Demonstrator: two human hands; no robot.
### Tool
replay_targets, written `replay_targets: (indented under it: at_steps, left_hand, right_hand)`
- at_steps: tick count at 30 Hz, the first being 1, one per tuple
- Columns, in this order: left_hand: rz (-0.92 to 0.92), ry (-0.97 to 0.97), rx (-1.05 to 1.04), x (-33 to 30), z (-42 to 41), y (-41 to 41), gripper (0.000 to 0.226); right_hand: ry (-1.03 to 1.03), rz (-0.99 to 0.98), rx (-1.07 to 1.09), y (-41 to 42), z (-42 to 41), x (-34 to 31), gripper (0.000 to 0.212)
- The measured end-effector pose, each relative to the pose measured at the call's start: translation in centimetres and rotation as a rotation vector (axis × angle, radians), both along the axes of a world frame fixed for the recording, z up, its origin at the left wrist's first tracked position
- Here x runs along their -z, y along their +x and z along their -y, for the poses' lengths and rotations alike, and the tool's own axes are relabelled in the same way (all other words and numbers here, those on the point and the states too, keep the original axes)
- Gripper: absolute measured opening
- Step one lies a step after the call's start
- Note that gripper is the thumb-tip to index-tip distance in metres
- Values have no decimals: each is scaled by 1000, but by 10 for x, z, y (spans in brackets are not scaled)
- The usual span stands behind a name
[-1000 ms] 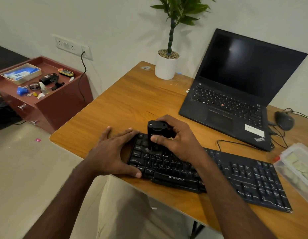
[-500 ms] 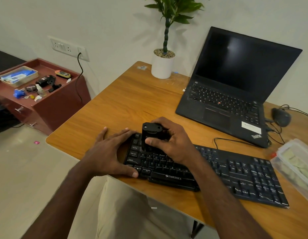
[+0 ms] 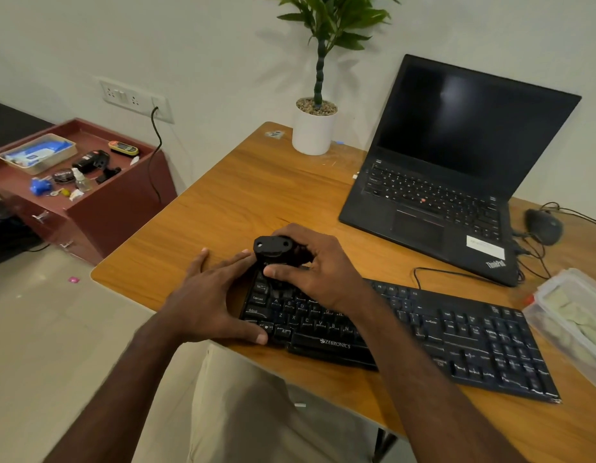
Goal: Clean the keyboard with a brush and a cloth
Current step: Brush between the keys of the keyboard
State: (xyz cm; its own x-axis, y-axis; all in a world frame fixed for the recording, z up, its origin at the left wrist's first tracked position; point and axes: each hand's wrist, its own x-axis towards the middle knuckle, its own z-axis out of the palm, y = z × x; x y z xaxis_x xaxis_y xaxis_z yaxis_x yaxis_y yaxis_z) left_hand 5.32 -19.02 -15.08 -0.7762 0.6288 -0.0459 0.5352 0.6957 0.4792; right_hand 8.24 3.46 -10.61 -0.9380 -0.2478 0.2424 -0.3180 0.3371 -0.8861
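Observation:
A black wired keyboard (image 3: 457, 335) lies along the front edge of the wooden desk (image 3: 256, 195). My right hand (image 3: 320, 269) grips a black brush (image 3: 275, 248) by its chunky handle, held down on the keys at the keyboard's upper left corner. The bristles are hidden under my fingers. My left hand (image 3: 209, 295) rests flat against the keyboard's left end, thumb on its front corner, fingers straight along the side. No cloth shows as such; a clear lidded box (image 3: 570, 315) at the right holds pale folded pieces.
An open black laptop (image 3: 440, 182) stands behind the keyboard. A white potted plant (image 3: 313, 128) is at the back, a black mouse (image 3: 543, 225) with cables at the far right. A maroon cabinet (image 3: 99, 208) with small items stands to the left on the floor.
The brush in my right hand has shifted a little toward the keyboard's upper left corner. My left hand stays at the keyboard's left end. The camera moved slightly.

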Motion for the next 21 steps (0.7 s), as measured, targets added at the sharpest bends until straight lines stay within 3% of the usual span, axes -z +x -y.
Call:
replay_targets:
  at_steps: [21]
  left_hand:
    - [30,1,4,-2,-1,-1,126]
  right_hand:
    - [-45,-12,15,13,-16,5,28]
